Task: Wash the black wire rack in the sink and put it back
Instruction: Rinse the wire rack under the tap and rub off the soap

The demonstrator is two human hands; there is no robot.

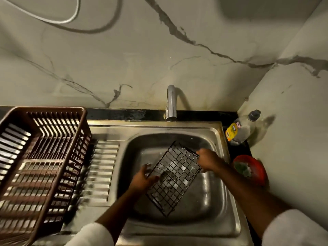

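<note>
- Black wire rack sits tilted over the basin of the steel sink, its far end raised toward the tap and its near end low by the basin's front wall.
- Right hand has its grip closed round the rack's far right corner, fingers curled over the wire.
- Left hand meets the rack's left long edge; its fingers look curled about the rim wire, though blur keeps me from saying how firmly.
- Pale patches that look like suds or wet shine show on the wires and on the basin floor beneath, so I judge this to be the washing step itself, midway, with the return not yet begun.
- No stream from the tap is clearly visible; whether water runs I cannot tell.
- Next, I judge, comes a rinse: swing the rack under the spout, turn it so both faces get water, and hold it by the rim, since wet wire will be slippery.
- Brown plastic dish basket stands on the draining surface to the left of the basin.
- At the right, a dish soap bottle stands in the corner, and a red bowl lies just beside the sink's rim.
</note>
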